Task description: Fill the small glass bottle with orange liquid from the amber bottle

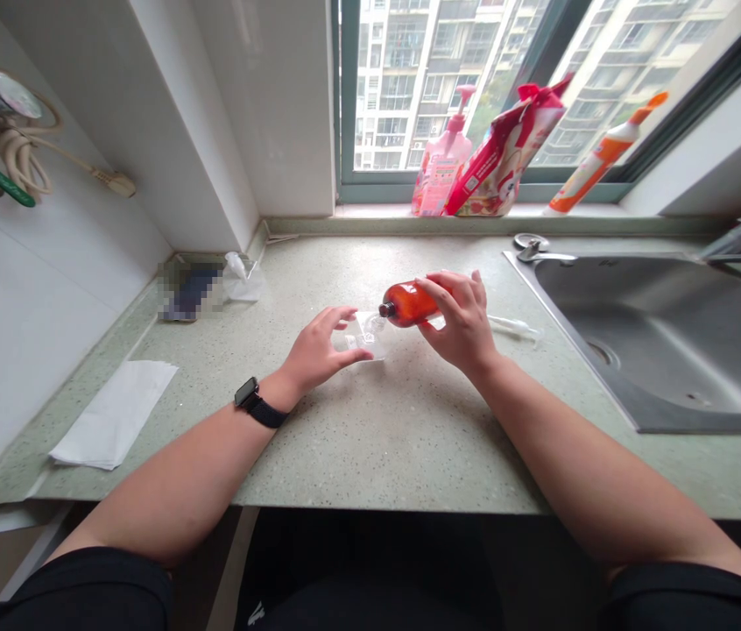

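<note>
My right hand [462,320] grips a glossy orange-red bottle [408,303] with a dark neck, tipped on its side. The bottle's mouth points left, just over the edge of a small clear plastic container [370,329]. Around that container curve the thumb and fingers of my left hand [324,344], which seem to touch its near and far edges. Whether any liquid runs from the bottle I cannot make out. Behind my right hand lies a clear plastic piece with a thin tube [516,329], perhaps a pump top.
To the right is a steel sink [646,419] with a tap [545,254]. White paper sheets [114,414], a blurred-out phone-like item [192,289] and a crumpled clear bag [243,279] lie left. A pink pump bottle [441,171], red pouch [505,153] and orange bottle [597,162] line the sill.
</note>
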`<state>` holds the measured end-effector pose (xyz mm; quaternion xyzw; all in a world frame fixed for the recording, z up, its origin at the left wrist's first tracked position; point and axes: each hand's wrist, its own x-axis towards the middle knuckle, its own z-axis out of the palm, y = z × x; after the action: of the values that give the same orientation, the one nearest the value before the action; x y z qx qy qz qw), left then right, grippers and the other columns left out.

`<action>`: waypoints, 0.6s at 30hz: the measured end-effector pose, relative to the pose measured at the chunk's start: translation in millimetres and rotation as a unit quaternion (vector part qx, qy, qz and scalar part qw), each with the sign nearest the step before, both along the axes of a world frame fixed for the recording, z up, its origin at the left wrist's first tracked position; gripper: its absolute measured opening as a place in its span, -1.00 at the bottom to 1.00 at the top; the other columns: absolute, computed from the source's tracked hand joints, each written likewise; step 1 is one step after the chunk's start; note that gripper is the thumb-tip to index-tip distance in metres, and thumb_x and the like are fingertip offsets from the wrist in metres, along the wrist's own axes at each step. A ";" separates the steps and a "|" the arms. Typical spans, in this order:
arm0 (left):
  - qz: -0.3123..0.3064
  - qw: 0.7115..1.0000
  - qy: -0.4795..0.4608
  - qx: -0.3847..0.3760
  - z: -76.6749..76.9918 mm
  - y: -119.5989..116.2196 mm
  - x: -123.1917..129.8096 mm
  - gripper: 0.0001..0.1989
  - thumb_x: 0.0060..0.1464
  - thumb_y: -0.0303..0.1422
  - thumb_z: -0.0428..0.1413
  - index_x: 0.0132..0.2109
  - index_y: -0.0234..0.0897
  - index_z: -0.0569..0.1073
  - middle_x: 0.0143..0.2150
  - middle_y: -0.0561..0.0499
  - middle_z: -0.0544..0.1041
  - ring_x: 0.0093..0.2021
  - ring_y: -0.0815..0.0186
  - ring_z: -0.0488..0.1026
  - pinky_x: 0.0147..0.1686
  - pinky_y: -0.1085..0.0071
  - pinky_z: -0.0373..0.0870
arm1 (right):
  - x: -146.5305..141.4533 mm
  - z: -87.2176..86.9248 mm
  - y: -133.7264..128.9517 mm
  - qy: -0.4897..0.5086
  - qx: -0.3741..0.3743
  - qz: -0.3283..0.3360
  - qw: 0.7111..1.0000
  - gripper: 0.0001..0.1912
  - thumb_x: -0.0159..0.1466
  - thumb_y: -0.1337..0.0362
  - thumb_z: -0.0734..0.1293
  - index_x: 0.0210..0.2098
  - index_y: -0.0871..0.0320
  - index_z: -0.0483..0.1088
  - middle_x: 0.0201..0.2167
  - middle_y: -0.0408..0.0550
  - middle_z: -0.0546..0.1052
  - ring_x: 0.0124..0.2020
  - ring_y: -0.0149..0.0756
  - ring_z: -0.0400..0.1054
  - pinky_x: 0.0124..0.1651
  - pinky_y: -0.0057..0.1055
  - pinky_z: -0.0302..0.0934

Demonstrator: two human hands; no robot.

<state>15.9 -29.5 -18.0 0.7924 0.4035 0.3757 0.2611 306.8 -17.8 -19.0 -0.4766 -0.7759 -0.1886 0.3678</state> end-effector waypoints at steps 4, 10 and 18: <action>0.001 1.000 0.002 0.002 0.5 -0.6 0.0 -0.26 0.07 0.10 0.42 0.25 -0.16 0.45 0.18 -0.15 0.58 0.07 0.04 0.64 0.12 0.02 0.61 | 0.0 0.2 0.0 0.001 0.003 0.005 1.000 -0.18 0.29 0.35 0.45 0.44 -0.26 0.18 0.20 -0.01 0.48 0.29 0.09 0.38 0.54 0.37 -0.03; -0.001 1.000 0.006 0.004 0.4 -0.9 0.3 -0.28 0.08 0.09 0.42 0.24 -0.16 0.45 0.19 -0.15 0.58 0.08 0.05 0.64 0.11 0.03 0.62 | -0.2 0.7 -0.3 0.003 -0.008 0.000 1.000 -0.16 0.28 0.35 0.45 0.45 -0.28 0.17 0.21 -0.01 0.48 0.31 0.12 0.37 0.53 0.39 -0.03; -0.001 1.000 0.001 -0.005 1.5 -1.4 0.5 -0.28 0.07 0.06 0.44 0.24 -0.16 0.45 0.20 -0.14 0.58 0.08 0.06 0.64 0.13 0.03 0.61 | 1.2 0.5 0.1 -0.003 -0.014 -0.003 1.000 -0.14 0.28 0.34 0.45 0.47 -0.30 0.14 0.22 -0.01 0.48 0.32 0.14 0.36 0.54 0.39 -0.05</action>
<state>16.4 -30.8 -16.5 0.7917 0.4051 0.3725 0.2652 308.0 -17.7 -18.5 -0.4834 -0.7779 -0.1803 0.3587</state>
